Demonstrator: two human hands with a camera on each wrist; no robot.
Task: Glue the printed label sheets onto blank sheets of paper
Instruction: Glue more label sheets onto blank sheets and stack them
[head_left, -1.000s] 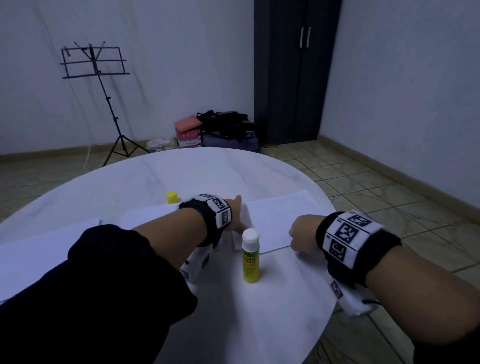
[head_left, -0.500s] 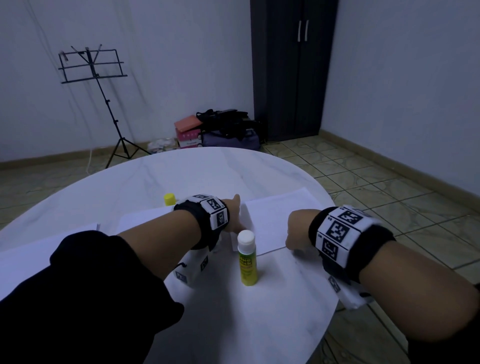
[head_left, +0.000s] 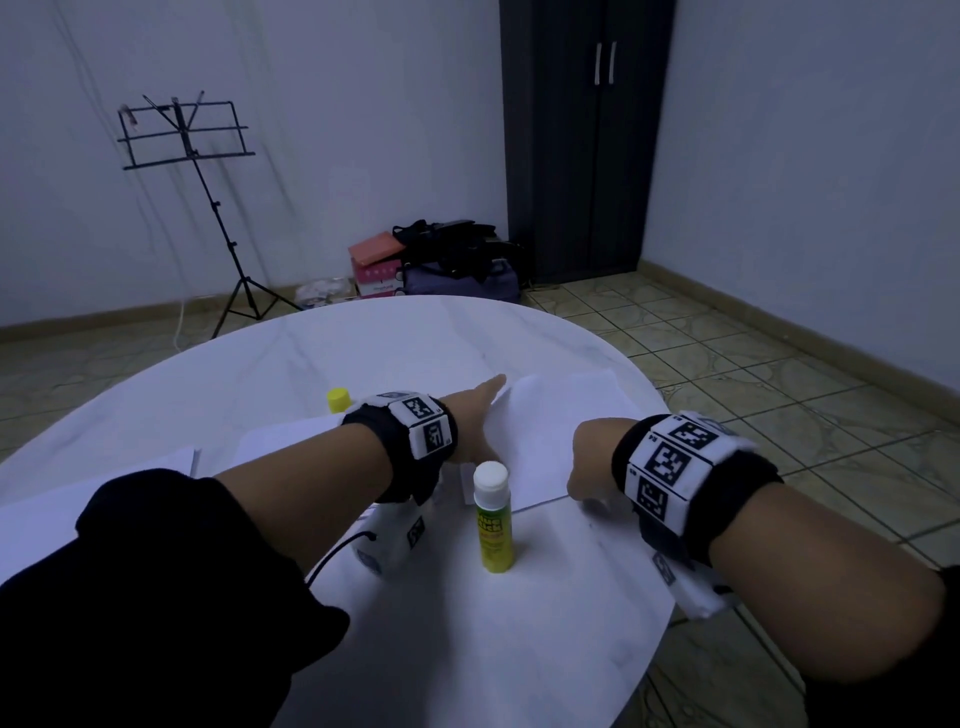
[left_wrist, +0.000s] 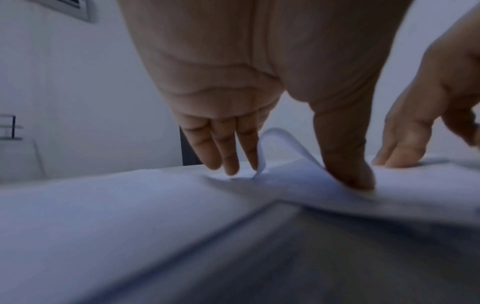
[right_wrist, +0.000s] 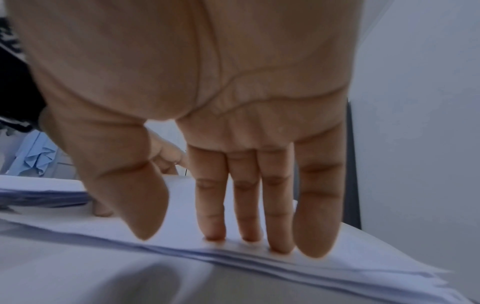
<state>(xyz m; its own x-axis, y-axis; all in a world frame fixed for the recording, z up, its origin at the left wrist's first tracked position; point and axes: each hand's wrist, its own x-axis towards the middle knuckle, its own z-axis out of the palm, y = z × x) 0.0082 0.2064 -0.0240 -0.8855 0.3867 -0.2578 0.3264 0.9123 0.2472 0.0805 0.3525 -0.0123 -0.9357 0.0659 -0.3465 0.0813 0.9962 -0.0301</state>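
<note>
A stack of white sheets (head_left: 563, 441) lies on the right of the round white table (head_left: 467, 623). My left hand (head_left: 480, 410) reaches across the stack's left edge. In the left wrist view its straight fingers (left_wrist: 228, 162) touch the paper and the thumb presses down, so the top sheet's edge (left_wrist: 280, 142) buckles up between them. My right hand (head_left: 584, 467) lies at the stack's near edge, its straight fingers (right_wrist: 275, 226) pressing flat on the sheets (right_wrist: 337, 267). A yellow-green glue stick (head_left: 491, 519) with a white cap stands upright just in front of the stack, between my wrists.
More white sheets (head_left: 291, 436) lie to the left, with another pile (head_left: 78, 509) at the table's left edge. A small yellow cap (head_left: 338, 400) sits behind my left wrist. The table's right edge (head_left: 660, 415) runs close behind the stack. A music stand and bags stand on the floor beyond.
My left hand has stretched its fingers farther forward along the stack's left edge, and the top sheet's edge has lifted. The right hand stays on the near edge.
</note>
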